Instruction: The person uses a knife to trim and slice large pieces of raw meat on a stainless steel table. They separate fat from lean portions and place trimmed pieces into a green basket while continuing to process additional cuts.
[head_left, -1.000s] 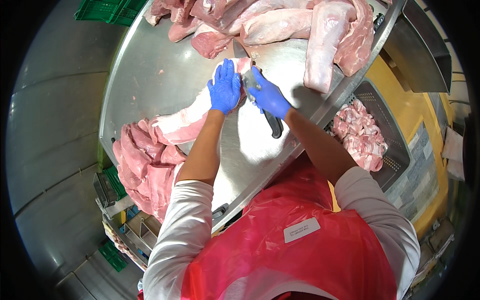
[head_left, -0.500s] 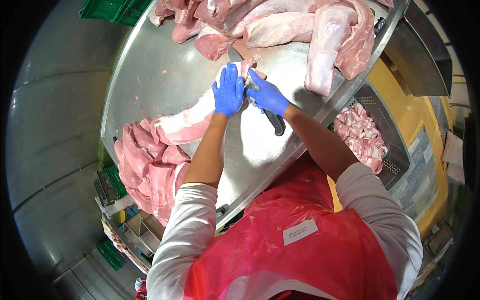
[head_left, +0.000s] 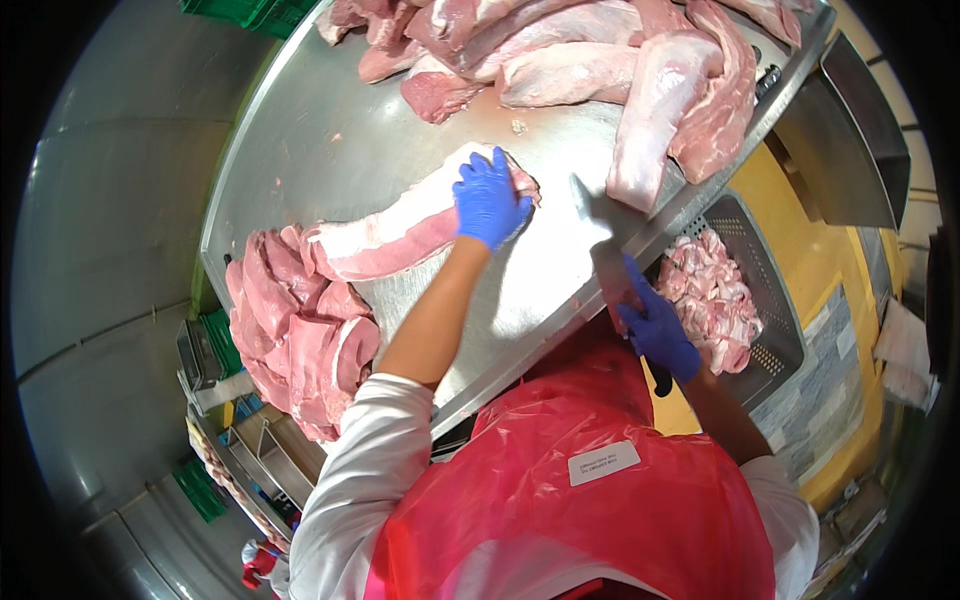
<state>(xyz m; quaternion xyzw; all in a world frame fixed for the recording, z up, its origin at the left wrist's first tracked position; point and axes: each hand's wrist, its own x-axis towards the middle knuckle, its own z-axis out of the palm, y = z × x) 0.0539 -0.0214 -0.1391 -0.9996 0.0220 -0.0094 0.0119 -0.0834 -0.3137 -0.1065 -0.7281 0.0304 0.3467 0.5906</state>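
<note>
My left hand [head_left: 490,203], in a blue glove, grips the right end of a long pork loin piece [head_left: 385,235] with its fingers bent over the top. The piece lies on the steel table with white fat on its upper side and pink flesh along its lower side. My right hand [head_left: 662,332], also blue-gloved, is closed round a knife [head_left: 612,275] beyond the table's right edge. The blade points up and left over the edge, and the black handle end shows below the hand. Left of the piece, touching it, lies a pile of pink cut meat [head_left: 305,330].
Several large loin pieces [head_left: 570,75] lie across the far side of the steel table [head_left: 270,150]. A grey perforated crate [head_left: 785,310] with meat trimmings [head_left: 708,300] stands beyond the right edge. A steel bin [head_left: 835,145] is at the far right. Green crates [head_left: 240,12] show at the far left.
My right hand has left the meat with the knife, moving right and nearer to me, past the table edge. My left hand has shifted slightly right, from lying flat to gripping the piece's end.
</note>
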